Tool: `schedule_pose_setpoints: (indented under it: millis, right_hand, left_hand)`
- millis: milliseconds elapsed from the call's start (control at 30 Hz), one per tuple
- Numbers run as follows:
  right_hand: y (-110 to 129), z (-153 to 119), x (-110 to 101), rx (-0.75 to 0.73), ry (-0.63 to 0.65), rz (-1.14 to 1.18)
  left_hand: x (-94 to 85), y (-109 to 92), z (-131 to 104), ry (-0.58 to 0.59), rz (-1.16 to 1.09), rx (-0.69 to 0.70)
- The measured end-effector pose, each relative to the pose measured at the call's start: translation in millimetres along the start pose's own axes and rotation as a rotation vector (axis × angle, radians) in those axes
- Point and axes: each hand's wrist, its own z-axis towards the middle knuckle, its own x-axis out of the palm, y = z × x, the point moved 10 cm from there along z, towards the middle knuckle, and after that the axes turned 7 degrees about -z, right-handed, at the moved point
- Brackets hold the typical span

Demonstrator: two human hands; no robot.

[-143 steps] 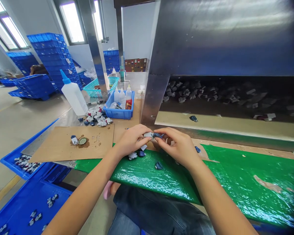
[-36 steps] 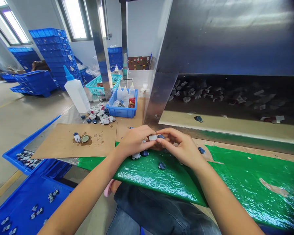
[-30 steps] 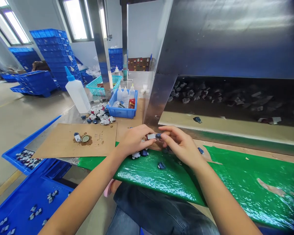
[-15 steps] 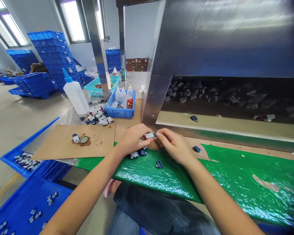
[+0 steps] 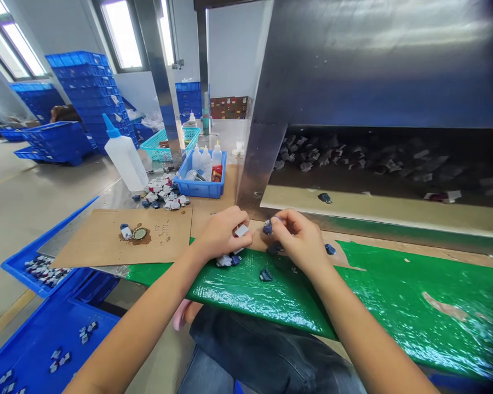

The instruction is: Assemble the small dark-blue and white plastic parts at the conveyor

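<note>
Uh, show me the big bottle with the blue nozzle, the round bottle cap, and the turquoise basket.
Big bottle (image 5: 127,163): head view, white body.
Round bottle cap (image 5: 139,234): head view, middle.
Turquoise basket (image 5: 156,152): head view, front wall.

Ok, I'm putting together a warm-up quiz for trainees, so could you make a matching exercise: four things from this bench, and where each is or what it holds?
1. Left hand
2. Three small bottles
3. Right hand
4. Round cap

A. On the brown cardboard
B. Holds a dark blue piece
C. In a blue basket
D. Holds a white piece

Pairs: 1-D, 2-C, 3-B, 4-A
</note>
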Motion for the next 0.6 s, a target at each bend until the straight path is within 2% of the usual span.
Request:
schedule_pose_setpoints:
  millis: [167, 600]
  right_hand:
    - [4.5, 0.4, -2.4, -0.038, 0.012, 0.011]
    - [3.1, 1.3, -9.1, -0.046, -0.027, 0.046]
  left_hand:
    - [7.6, -1.9, -1.0, 0.070, -0.046, 0.056]
    - [3.8, -4.9, -0.7, 0.048, -0.118, 0.091]
